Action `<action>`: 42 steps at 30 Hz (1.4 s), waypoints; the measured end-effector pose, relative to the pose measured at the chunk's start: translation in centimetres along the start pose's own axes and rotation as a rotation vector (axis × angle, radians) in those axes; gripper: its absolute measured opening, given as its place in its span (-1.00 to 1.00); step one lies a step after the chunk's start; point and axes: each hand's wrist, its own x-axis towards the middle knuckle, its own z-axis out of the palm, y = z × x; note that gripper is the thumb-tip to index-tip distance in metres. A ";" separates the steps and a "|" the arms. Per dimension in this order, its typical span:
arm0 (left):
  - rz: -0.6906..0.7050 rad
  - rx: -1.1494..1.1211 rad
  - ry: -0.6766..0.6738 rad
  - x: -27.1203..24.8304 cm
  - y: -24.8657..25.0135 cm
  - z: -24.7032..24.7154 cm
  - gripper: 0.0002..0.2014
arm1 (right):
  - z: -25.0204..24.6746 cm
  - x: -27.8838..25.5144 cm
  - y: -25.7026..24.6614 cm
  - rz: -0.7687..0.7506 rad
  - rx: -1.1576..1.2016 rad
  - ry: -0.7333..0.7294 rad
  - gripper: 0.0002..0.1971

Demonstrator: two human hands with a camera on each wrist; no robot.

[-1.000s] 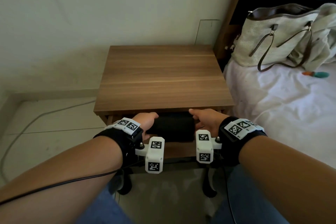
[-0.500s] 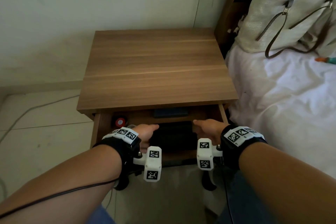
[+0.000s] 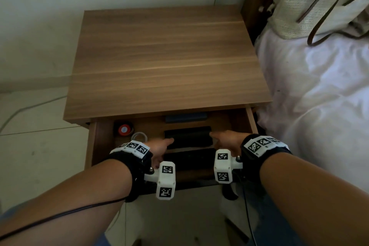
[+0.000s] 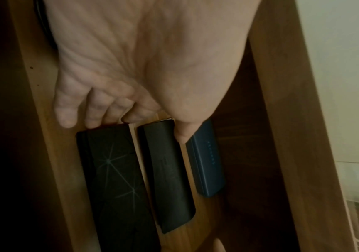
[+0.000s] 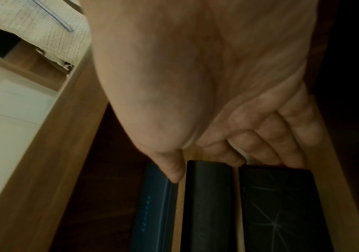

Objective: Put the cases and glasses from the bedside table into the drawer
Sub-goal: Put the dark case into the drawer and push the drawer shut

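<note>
In drawer [image 3: 250,120] | blue case [image 4: 204,162] | side lettering unreadable

Brown wood-grain tabletop [image 3: 169,56], blue case [image 4: 206,162], plain black case [image 4: 170,179], black case with pale star lines [image 4: 114,179], red round thing [image 3: 124,130]

Three cases [image 3: 187,138] in drawer [image 3: 252,121], parallel, front to back; hands at middle case ends.

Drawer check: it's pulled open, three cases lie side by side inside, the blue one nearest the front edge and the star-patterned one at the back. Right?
Not quite: the order is reversed. In the head view the open drawer holds the blue case farthest back, under the tabletop edge, the plain black case in the middle, and the star-patterned case nearest the front. The left wrist view shows the same three side by side.
</note>
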 end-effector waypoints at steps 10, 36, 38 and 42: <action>-0.030 -0.002 -0.014 1.4 -0.3 0.0 -0.23 | 0.1 1.1 0.0 0.048 -0.061 -0.027 -0.46; 0.281 -0.099 0.022 -12.4 -2.8 1.0 -0.57 | 2.9 -8.4 0.2 -0.052 -0.004 -0.157 -0.52; 0.315 -0.119 0.041 -13.3 -3.4 1.4 -0.58 | 3.2 -9.2 0.7 -0.054 -0.004 -0.157 -0.53; 0.376 -0.151 0.085 -14.3 -4.7 2.1 -0.62 | 3.8 -9.6 2.2 -0.066 0.010 -0.171 -0.53</action>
